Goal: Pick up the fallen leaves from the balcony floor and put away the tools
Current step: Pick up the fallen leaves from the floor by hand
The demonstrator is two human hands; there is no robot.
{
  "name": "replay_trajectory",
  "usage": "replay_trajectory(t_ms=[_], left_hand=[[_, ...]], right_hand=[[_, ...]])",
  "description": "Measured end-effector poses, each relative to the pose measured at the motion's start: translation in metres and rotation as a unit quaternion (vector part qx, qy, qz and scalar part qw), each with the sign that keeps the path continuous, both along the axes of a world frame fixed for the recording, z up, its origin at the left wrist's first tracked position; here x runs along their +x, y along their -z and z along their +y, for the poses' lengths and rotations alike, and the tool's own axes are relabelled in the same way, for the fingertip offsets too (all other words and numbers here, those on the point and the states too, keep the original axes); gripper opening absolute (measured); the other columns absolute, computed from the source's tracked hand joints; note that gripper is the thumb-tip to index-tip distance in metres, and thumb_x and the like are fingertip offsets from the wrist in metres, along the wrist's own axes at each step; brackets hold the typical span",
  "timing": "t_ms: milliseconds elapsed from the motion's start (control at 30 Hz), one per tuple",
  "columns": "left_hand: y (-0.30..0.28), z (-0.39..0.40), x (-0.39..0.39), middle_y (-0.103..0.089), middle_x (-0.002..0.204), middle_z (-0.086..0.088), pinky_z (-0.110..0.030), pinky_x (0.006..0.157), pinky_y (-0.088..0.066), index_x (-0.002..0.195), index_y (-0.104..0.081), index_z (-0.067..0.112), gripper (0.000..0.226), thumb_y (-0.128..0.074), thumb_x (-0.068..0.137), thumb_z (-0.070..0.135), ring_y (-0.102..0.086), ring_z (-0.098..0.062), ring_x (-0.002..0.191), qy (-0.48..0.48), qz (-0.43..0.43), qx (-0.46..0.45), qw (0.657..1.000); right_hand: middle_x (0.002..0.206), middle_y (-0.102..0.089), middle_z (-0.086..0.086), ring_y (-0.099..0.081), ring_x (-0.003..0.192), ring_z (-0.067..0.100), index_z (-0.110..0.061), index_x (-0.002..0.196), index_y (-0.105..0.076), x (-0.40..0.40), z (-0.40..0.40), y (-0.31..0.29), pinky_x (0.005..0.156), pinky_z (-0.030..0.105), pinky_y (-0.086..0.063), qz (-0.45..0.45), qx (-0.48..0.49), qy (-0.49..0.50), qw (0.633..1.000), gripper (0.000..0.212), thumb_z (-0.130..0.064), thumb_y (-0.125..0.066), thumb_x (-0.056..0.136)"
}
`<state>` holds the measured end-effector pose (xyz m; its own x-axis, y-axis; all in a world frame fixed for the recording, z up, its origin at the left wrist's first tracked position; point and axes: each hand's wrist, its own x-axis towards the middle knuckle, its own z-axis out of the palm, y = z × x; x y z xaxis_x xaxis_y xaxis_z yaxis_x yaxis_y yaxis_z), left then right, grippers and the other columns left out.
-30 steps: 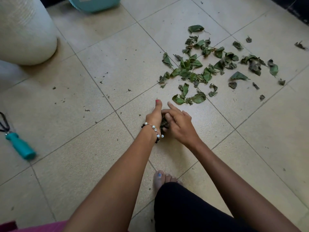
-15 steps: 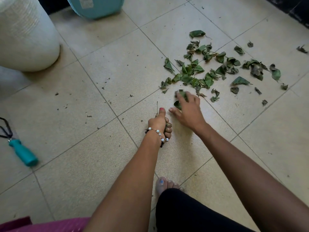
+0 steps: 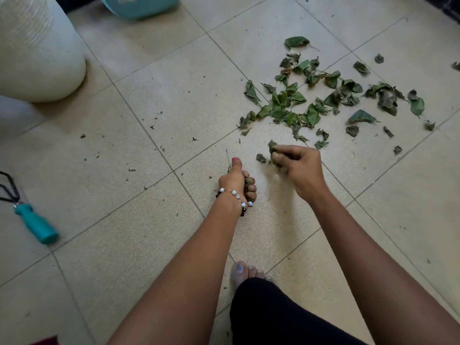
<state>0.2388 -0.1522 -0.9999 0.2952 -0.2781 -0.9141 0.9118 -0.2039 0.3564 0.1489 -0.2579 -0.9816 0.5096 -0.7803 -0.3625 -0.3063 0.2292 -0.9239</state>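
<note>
Two hands (image 3: 237, 181) (image 3: 300, 168) – each gripping leaves (image 3: 273, 149), one hand tool (image 3: 34, 224)

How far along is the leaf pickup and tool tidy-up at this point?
Early. Done: the tiles near the person hold only crumbs. In hand: the left hand grips a bunch of leaves, and the right hand pinches a few more. Left: most leaves still lie scattered, and the teal-handled tool lies untouched.

Both forearms are bare, with no sleeves in sight. The left hand (image 3: 236, 181) wears a bead bracelet (image 3: 236, 195) of white and dark beads at the wrist and pink polish on the thumbnail. The right hand (image 3: 298, 168) is unadorned. Black trousers (image 3: 278, 317) cover the leg, and the bare foot (image 3: 245, 272) has pale blue toenail polish.
</note>
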Motion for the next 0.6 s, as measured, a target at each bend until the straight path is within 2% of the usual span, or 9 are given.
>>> replay_trajectory(t_ms=[33, 100, 200, 333, 400, 467, 533, 600], left_hand=[[-0.005, 0.000, 0.001, -0.042, 0.044, 0.003, -0.013, 0.035, -0.027, 0.064, -0.042, 0.017, 0.051, -0.046, 0.094, 0.058, -0.035, -0.010, 0.032, -0.029, 0.022, -0.005, 0.999], [-0.017, -0.001, 0.005, -0.043, 0.041, 0.003, -0.013, 0.034, -0.030, 0.060, -0.039, 0.019, 0.054, -0.044, 0.094, 0.060, -0.039, -0.011, 0.031, -0.092, 0.052, -0.017, 0.994], [-0.059, -0.015, 0.017, -0.050, 0.044, 0.000, -0.015, 0.036, -0.039, 0.061, -0.040, 0.017, 0.053, -0.046, 0.094, 0.059, -0.047, -0.014, 0.034, -0.159, 0.038, -0.029, 0.986], [-0.134, -0.044, 0.017, -0.058, 0.051, -0.005, -0.023, 0.044, -0.048, 0.064, -0.040, 0.015, 0.052, -0.044, 0.096, 0.056, -0.054, -0.019, 0.039, -0.191, -0.007, -0.050, 0.980], [-0.176, -0.058, 0.000, -0.061, 0.056, -0.005, -0.025, 0.048, -0.051, 0.065, -0.043, 0.015, 0.052, -0.045, 0.095, 0.057, -0.057, -0.020, 0.043, -0.170, -0.011, -0.048, 0.984], [-0.220, -0.071, -0.025, -0.062, 0.059, -0.004, -0.027, 0.054, -0.054, 0.063, -0.046, 0.015, 0.053, -0.048, 0.093, 0.059, -0.060, -0.020, 0.048, -0.135, -0.010, -0.038, 0.990], [-0.269, -0.086, -0.051, -0.065, 0.065, -0.006, -0.034, 0.064, -0.057, 0.060, -0.049, 0.016, 0.053, -0.055, 0.089, 0.060, -0.064, -0.023, 0.058, -0.110, -0.013, -0.026, 0.994], [-0.324, -0.102, -0.075, -0.067, 0.076, -0.009, -0.039, 0.067, -0.057, 0.068, -0.056, 0.013, 0.051, -0.057, 0.087, 0.060, -0.066, -0.026, 0.067, -0.077, -0.003, -0.034, 0.996]], right_hand=[[0.089, -0.074, 0.008, -0.070, 0.080, 0.014, 0.001, 0.100, -0.069, 0.000, 0.000, -0.008, 0.073, 0.022, -0.055, -0.077, 0.106, 0.046, 0.990, 0.023, 0.009, -0.067, 0.078], [0.089, -0.073, 0.013, -0.069, 0.083, 0.021, 0.004, 0.098, -0.067, 0.002, 0.008, -0.027, 0.079, 0.027, -0.057, -0.171, 0.230, 0.086, 0.954, 0.022, 0.009, -0.065, 0.076], [0.085, -0.070, 0.014, -0.067, 0.080, 0.022, 0.003, 0.097, -0.063, 0.008, 0.025, -0.061, 0.081, 0.028, -0.055, -0.230, 0.302, 0.093, 0.920, 0.021, 0.006, -0.062, 0.076], [0.078, -0.069, 0.010, -0.065, 0.078, 0.020, -0.004, 0.094, -0.061, 0.010, 0.035, -0.119, 0.079, 0.024, -0.055, -0.274, 0.317, 0.161, 0.894, 0.023, 0.014, -0.052, 0.083], [0.079, -0.068, 0.007, -0.064, 0.085, 0.020, -0.004, 0.101, -0.064, 0.003, 0.031, -0.158, 0.087, 0.026, -0.053, -0.285, 0.303, 0.201, 0.887, 0.034, 0.017, -0.044, 0.084], [0.091, -0.069, 0.014, -0.063, 0.097, 0.024, 0.001, 0.109, -0.066, -0.010, 0.024, -0.206, 0.096, 0.032, -0.051, -0.281, 0.280, 0.237, 0.887, 0.041, 0.016, -0.038, 0.083], [0.099, -0.068, 0.022, -0.063, 0.103, 0.032, 0.010, 0.100, -0.066, -0.027, 0.016, -0.259, 0.096, 0.037, -0.052, -0.272, 0.257, 0.288, 0.882, 0.040, 0.016, -0.033, 0.078], [0.096, -0.068, 0.023, -0.063, 0.102, 0.035, 0.008, 0.085, -0.065, -0.046, 0.006, -0.313, 0.096, 0.042, -0.052, -0.260, 0.232, 0.342, 0.873, 0.035, 0.015, -0.032, 0.076]])
